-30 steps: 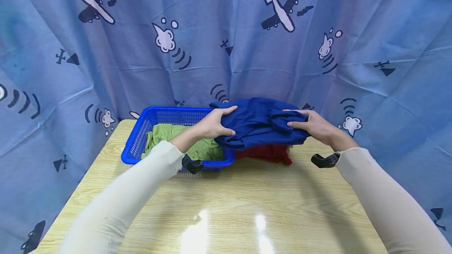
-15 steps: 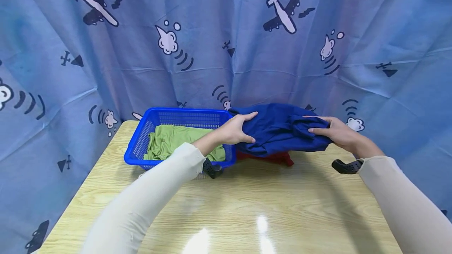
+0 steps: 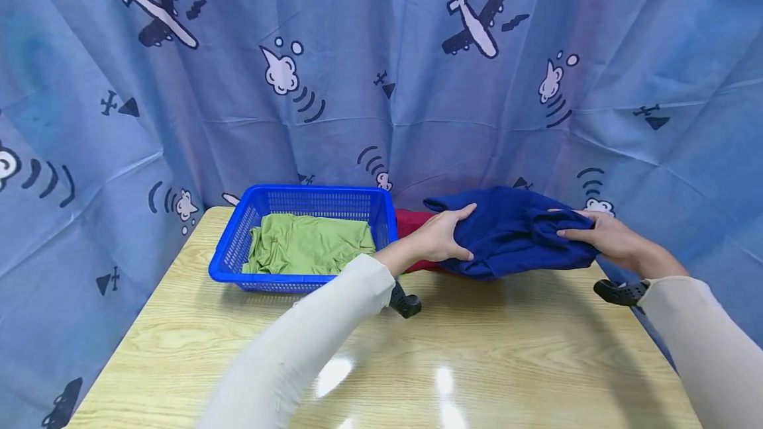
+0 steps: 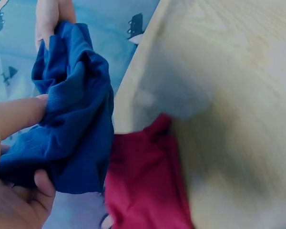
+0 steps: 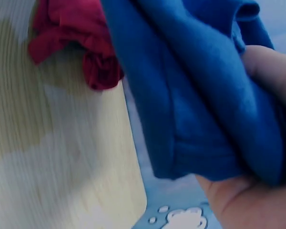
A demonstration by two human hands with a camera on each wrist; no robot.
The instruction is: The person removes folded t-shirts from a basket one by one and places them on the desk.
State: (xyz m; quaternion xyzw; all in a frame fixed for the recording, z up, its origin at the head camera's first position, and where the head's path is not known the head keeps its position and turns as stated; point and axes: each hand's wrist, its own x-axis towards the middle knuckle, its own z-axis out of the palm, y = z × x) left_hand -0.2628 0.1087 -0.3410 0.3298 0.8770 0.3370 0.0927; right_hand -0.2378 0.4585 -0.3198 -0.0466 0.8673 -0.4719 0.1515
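Note:
A folded dark blue garment [image 3: 507,234] is held up between both hands, above the right back part of the table. My left hand [image 3: 440,238] grips its left end; in the left wrist view the thumb and fingers [image 4: 45,188] lie on opposite sides of the fabric. At the other end my right hand [image 3: 610,238] pinches the folds, and its thumb and fingers wrap the edge in the right wrist view. Partly hidden behind the left hand and the blue garment, a red garment [image 4: 143,176] lies on the table beside the basket.
A blue plastic basket [image 3: 268,278] stands at the back left with a green garment [image 3: 310,243] lying in it. The wooden table [image 3: 507,356] ends at its right edge near the right forearm. A blue airplane-print curtain [image 3: 357,85] hangs behind.
Both hands have carried the blue garment to the right and slightly lower, away from the basket. The basket's right side and the red garment's left part now show.

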